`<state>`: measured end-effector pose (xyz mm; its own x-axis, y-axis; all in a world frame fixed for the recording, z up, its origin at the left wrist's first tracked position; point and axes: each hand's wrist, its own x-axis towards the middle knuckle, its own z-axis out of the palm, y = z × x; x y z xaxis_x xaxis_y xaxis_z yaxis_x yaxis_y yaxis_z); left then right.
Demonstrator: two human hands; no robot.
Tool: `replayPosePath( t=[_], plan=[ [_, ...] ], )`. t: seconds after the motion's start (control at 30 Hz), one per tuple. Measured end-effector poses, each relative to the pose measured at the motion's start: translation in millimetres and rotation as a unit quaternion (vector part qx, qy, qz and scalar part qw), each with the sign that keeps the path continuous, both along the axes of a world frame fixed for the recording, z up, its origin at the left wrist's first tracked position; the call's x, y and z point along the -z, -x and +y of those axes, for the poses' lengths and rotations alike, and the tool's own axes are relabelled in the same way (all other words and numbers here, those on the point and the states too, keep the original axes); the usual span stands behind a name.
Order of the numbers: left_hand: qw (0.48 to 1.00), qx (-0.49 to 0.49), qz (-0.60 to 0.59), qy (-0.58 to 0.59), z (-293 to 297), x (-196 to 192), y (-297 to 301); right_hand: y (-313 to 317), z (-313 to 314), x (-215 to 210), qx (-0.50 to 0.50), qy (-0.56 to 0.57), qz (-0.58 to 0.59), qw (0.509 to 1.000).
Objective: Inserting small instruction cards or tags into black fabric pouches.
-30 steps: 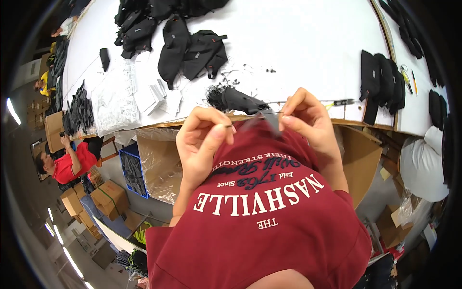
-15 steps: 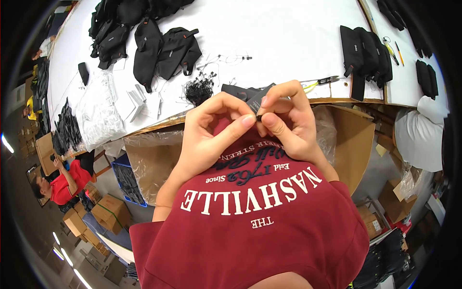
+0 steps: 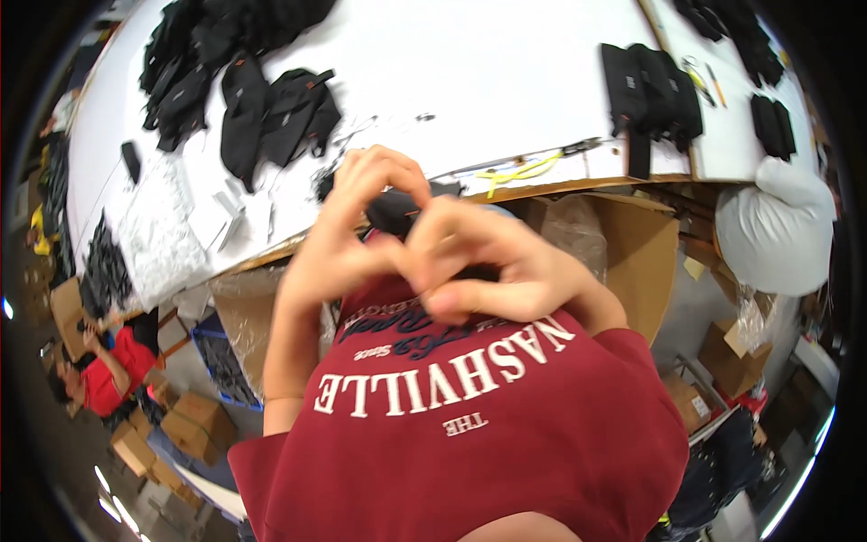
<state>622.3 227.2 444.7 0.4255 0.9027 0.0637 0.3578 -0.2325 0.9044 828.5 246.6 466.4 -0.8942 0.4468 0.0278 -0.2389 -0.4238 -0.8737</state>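
My left hand point(image 3: 348, 237) and my right hand point(image 3: 488, 264) are raised together in front of my dark red shirt point(image 3: 470, 425), at the near edge of the white table point(image 3: 470, 81). Both pinch a small black fabric piece point(image 3: 396, 210) that shows between the fingers; most of it is hidden behind them. The fingertips of the two hands touch around it.
Black pouches lie in a heap point(image 3: 244, 81) at the table's far left and in a row point(image 3: 650, 86) at its right. Clear packets point(image 3: 163, 226) lie at the left. An open cardboard box point(image 3: 623, 244) and a white sack point(image 3: 777, 226) stand under the table. A person in red point(image 3: 99, 370) crouches among boxes at the left.
Both hands have drawn closer to the camera and look larger. They have folded tighter over the black piece, which is now mostly covered. The view has shifted slightly.
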Motion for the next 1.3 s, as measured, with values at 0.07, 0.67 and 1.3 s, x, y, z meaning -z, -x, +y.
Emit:
replayPosePath(
  t=[0.07,0.67,1.3],
  plan=[
    [0.97,0.088,-0.112,0.196,18.4,7.5,9.6,12.3,0.5,5.3,-0.046,0.044,0.121,0.991],
    [0.97,0.084,0.213,0.085,28.1,31.9,38.9,-64.1,35.7,45.6,0.201,0.041,0.093,0.974],
    [0.849,-0.133,-0.134,0.494,-22.2,84.0,79.4,-289.4,113.0,279.5,0.44,-0.2,-0.778,0.402]
  ],
)
